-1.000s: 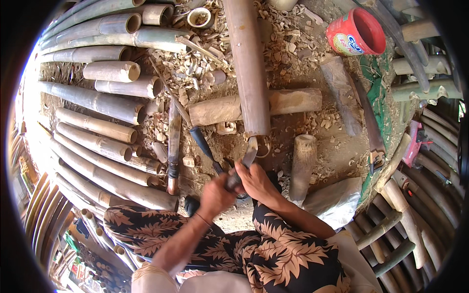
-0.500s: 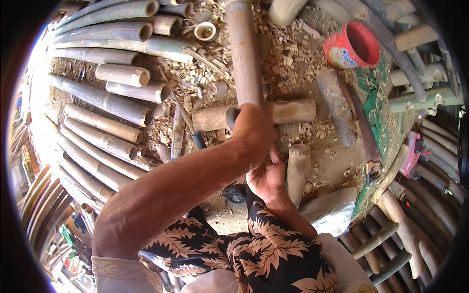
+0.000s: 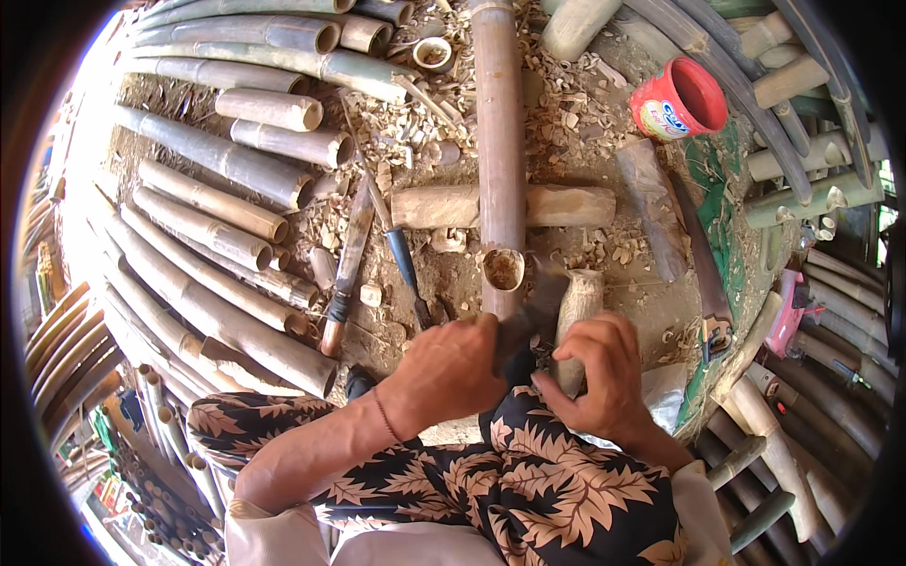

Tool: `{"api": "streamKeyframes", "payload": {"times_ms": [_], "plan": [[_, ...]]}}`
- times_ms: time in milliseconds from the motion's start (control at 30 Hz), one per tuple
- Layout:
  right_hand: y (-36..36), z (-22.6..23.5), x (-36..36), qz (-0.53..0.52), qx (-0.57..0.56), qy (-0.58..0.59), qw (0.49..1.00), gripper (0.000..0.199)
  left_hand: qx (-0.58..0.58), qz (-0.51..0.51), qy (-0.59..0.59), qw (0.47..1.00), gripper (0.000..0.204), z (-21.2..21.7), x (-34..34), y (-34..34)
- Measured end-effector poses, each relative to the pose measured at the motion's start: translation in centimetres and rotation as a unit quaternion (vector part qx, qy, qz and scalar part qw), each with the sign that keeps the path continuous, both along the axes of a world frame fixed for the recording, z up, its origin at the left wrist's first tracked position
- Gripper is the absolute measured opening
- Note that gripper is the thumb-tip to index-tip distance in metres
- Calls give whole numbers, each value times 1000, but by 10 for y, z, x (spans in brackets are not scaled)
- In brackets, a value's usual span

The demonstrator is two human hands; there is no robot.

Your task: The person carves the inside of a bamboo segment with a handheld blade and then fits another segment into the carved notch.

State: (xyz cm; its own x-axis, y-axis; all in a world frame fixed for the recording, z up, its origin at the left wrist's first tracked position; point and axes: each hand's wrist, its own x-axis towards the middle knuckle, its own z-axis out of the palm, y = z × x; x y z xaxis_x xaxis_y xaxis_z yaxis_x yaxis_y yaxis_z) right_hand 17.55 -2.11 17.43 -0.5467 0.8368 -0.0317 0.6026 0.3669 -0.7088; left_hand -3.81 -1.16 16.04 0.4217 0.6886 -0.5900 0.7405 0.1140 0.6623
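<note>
A long brown bamboo pole (image 3: 501,141) lies away from me, its hollow cut end (image 3: 503,271) facing my lap. It rests across a short log (image 3: 436,207) on the ground. My left hand (image 3: 448,370) is closed around a dark, broad, blade-like tool (image 3: 533,309), blurred by motion, which points up and right just below the pole's end. To its right, my right hand (image 3: 604,373) holds nothing; its fingers are bent and the thumb stands apart. Behind those fingers is a short pale bamboo or wood piece (image 3: 580,297), partly hidden.
Several bamboo poles (image 3: 217,193) lie in rows at the left. A blue-handled tool (image 3: 401,259) and a wooden-handled tool (image 3: 333,335) lie near them. Shavings (image 3: 566,104) cover the ground. A red bucket (image 3: 651,108) and a saw (image 3: 714,325) are at the right.
My left hand has drawn back from the pole toward my lap, baring the cut end and the dark tool. My right hand has moved right, away from beneath the left wrist.
</note>
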Motion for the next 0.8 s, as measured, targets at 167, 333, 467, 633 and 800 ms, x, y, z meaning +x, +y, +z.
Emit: {"api": "streamKeyframes", "payload": {"times_ms": [167,333,467,633,800], "plan": [[22,-51,18,120,27,2,992,67,-60,67,-235,968,50,9,16,13],[43,-92,43,-98,-130,368,916,31,-76,424,-278,858,73,-61,-16,5],[63,-116,17,-128,-167,451,867,26,-101,429,-176,880,99,-157,0,-45],[66,-139,2,-179,-149,432,871,23,-113,464,-226,849,92,-169,48,-45],[67,-157,-1,-132,-17,380,915,19,-82,472,-173,860,80,-180,57,-48]]}}
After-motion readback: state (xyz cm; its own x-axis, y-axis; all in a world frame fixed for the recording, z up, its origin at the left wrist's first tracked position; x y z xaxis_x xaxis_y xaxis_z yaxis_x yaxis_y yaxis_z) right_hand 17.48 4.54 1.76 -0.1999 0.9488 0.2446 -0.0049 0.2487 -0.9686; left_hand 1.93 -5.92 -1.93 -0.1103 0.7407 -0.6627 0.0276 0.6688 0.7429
